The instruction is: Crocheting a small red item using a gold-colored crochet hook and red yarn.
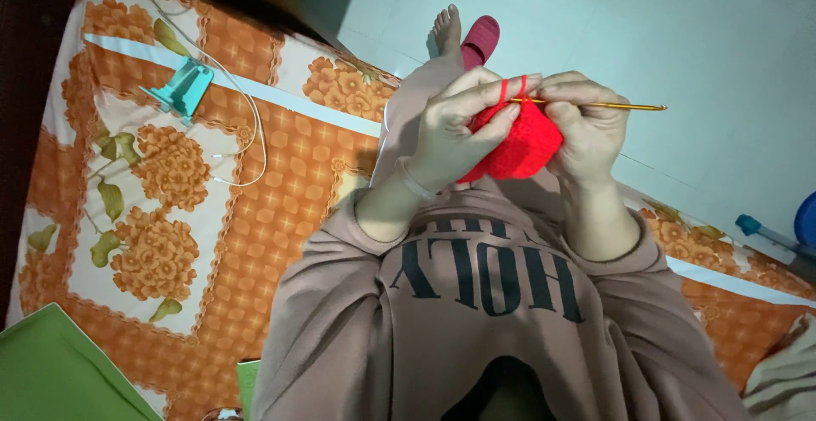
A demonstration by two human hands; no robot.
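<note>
A person is sitting on the edge of a bed, seen from above, and crocheting. The left hand [455, 128] is closed around a small red crocheted piece [518, 145], pinching it between thumb and fingers, with a strand of red yarn [504, 91] looping over the index finger. The right hand [586, 128] is closed around a slim golden crochet hook [608, 105], gripping it near the working end so the handle is pointing out to the right. The red piece is sitting between both hands, raised above the lap, touching both palms.

Judging from the grip, a stitch is being worked along the top edge; the next move seems to call for catching the strand with the hook tip and drawing it through a loop while the left hand is keeping the yarn taut.

The bed is wearing an orange floral sheet [170, 217]. A teal plastic stand [183, 88] and a thin white cable [246, 115] are lying on it, well apart from the hands. A green item [51, 370] is showing at the lower left. Beyond the knees, a bare foot [445, 30] is resting beside a red slipper [480, 38] on a pale tiled floor [637, 21].
</note>
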